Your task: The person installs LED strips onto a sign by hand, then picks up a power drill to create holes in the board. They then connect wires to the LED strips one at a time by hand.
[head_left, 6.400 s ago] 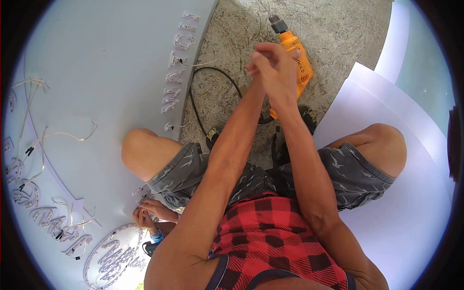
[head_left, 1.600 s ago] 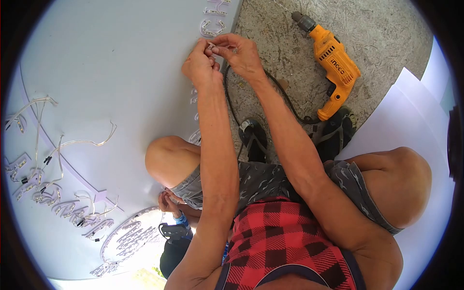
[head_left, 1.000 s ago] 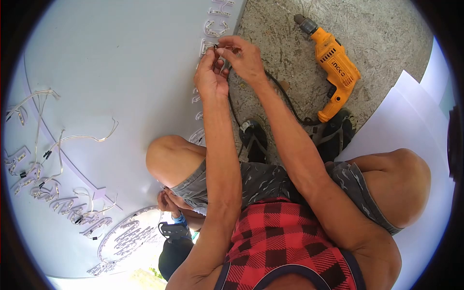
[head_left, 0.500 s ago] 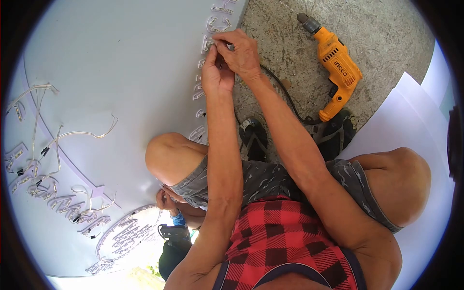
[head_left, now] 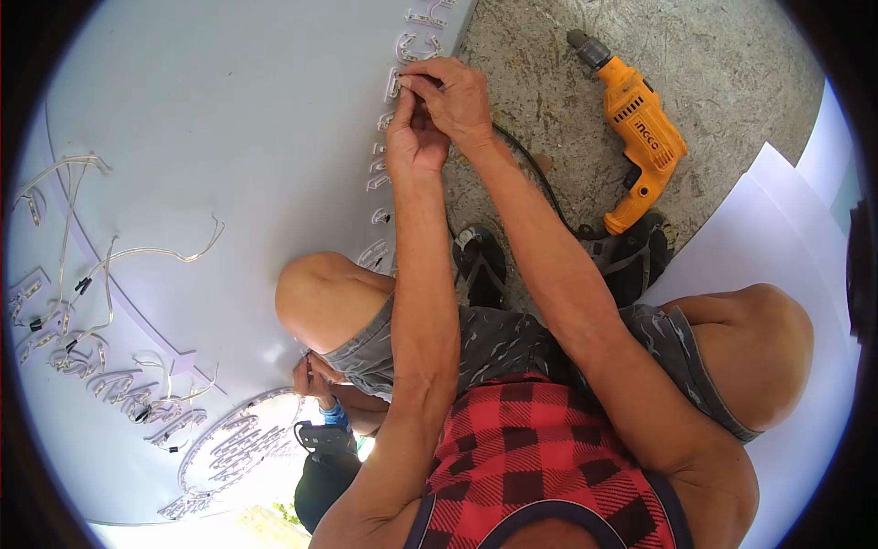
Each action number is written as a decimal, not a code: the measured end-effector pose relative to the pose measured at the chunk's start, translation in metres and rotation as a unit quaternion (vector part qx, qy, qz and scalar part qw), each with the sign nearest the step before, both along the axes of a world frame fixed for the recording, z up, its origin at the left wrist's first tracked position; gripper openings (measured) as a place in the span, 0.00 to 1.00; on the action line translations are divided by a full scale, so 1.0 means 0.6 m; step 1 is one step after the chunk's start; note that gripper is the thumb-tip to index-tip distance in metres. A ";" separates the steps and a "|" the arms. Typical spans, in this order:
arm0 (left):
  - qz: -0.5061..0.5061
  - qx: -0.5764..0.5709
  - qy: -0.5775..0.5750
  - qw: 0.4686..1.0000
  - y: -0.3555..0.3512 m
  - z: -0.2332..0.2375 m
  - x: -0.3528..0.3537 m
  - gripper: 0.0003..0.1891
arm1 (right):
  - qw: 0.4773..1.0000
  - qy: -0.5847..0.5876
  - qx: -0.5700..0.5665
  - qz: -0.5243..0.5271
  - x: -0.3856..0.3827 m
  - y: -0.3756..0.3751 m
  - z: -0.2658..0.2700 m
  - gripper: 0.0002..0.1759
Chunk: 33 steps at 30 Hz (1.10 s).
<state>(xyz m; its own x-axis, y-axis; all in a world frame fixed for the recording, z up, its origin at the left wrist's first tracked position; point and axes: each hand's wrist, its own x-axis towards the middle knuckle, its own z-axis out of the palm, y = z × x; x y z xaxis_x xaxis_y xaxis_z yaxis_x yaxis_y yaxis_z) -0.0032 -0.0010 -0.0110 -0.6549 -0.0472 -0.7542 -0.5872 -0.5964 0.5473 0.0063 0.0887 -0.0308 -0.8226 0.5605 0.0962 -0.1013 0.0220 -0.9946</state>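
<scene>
Both my hands meet at the right edge of a large pale panel (head_left: 229, 110), over a row of raised letters fitted with small LED modules (head_left: 419, 44). My left hand (head_left: 416, 137) is palm up, its thumb and fingers closed near a T-shaped letter (head_left: 393, 84). Against it, my right hand (head_left: 453, 99) pinches with thumb and index finger at the same letter. Whatever lies between the fingertips is too small to make out. More small letters run down the panel edge below my hands.
An orange drill (head_left: 645, 137) lies on the concrete floor (head_left: 732, 55), its black cable (head_left: 535, 169) curving past my feet. White sheets (head_left: 759, 229) are at the right. Wired LED letters (head_left: 119, 389) spread across the lower left. A co-worker's hand (head_left: 315, 380) touches the panel beside my knee.
Both my hands have shifted very slightly at the letter, with the fingertips still together. The view has moved a little.
</scene>
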 end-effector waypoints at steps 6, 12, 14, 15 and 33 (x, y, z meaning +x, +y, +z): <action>0.014 0.060 -0.003 0.998 -0.002 -0.007 -0.006 0.11 | 1.000 -0.001 0.009 0.021 0.005 0.004 -0.006 0.11; 0.052 0.056 -0.035 0.996 0.014 0.009 -0.006 0.09 | 0.992 -0.075 -0.093 0.038 -0.005 0.011 0.012 0.12; 0.055 0.074 -0.037 0.995 0.009 -0.002 -0.006 0.10 | 0.989 -0.095 -0.104 0.047 -0.007 0.015 0.017 0.12; 0.055 0.075 -0.037 0.995 0.008 -0.004 -0.007 0.10 | 0.990 -0.104 -0.074 0.061 -0.011 0.018 0.017 0.12; 0.083 0.121 -0.025 0.989 0.005 -0.022 -0.018 0.09 | 0.979 -0.113 -0.127 0.113 -0.002 0.043 0.023 0.11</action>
